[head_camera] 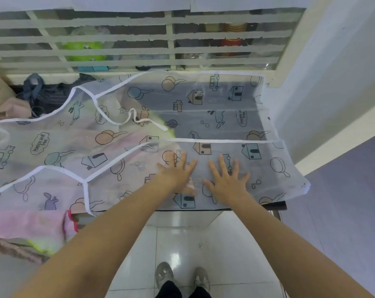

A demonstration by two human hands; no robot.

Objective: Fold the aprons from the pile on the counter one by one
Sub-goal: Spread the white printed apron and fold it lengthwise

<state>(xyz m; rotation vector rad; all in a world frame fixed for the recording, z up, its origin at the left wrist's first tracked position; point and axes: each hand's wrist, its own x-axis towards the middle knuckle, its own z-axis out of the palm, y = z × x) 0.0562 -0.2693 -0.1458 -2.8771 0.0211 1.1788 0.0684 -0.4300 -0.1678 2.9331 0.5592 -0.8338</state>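
Observation:
A translucent white apron (214,117) printed with houses, cars and balloons lies spread across the counter (277,205), its white-trimmed edges showing. My left hand (176,175) and my right hand (227,179) lie flat on its near part, side by side, fingers straight and spread. A white strap (139,119) curls on the apron's middle. Other aprons of the pile show through it and beside it: a pink one (27,224) at the near left and a dark striped one (48,93) at the far left.
A barred window (169,44) with jars and a green container behind it runs along the counter's far side. A white wall (324,82) closes the right end. White tiled floor (193,239) and my shoes lie below the counter's front edge.

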